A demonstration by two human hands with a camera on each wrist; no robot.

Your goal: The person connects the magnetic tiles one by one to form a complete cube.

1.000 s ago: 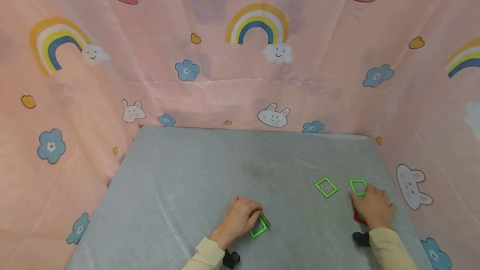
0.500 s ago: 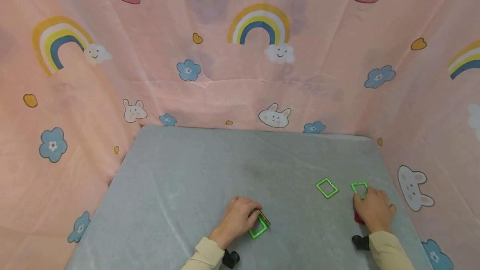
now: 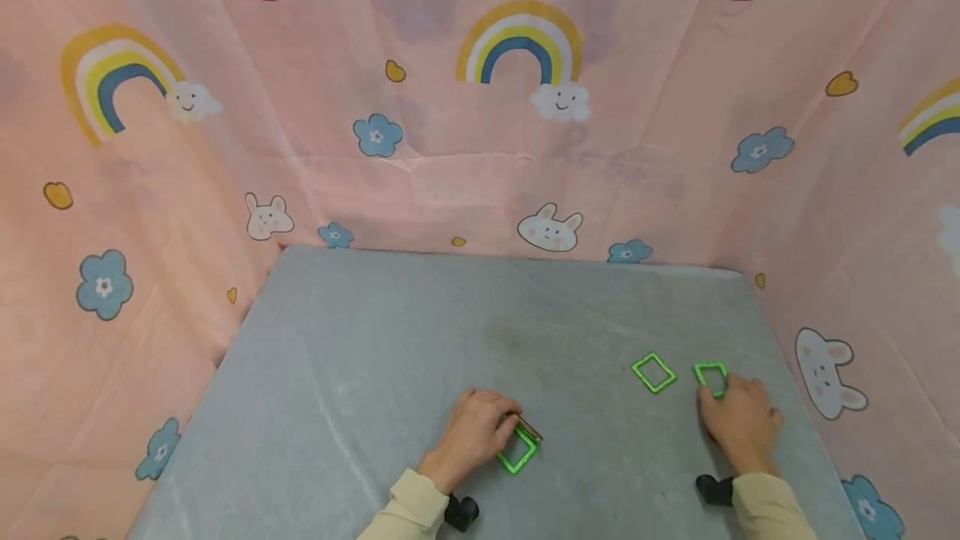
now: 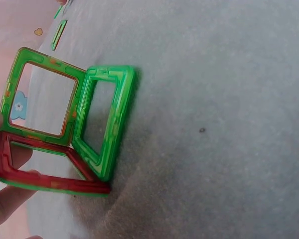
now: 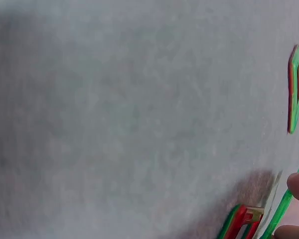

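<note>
Edge grips: left hand (image 3: 474, 432), joined frames (image 4: 76, 117); right hand (image 3: 741, 422), green frame (image 5: 279, 211)

Table (image 3: 375, 332) under grey cloth, faint dark smudge (image 3: 517, 340) around middle. Near, centre: green square frame (image 4: 118, 119) flat on cloth, red frame (image 4: 45, 180) and upright green frame (image 4: 50, 63) rising from its edges. Small dark speck (image 4: 202, 130) on cloth, apart from them. Farther right: diamond-set green frame (image 3: 644, 379), red layer beneath. Just right of that: partly hidden green frame (image 3: 710, 366), contact with cloth unclear.
</note>
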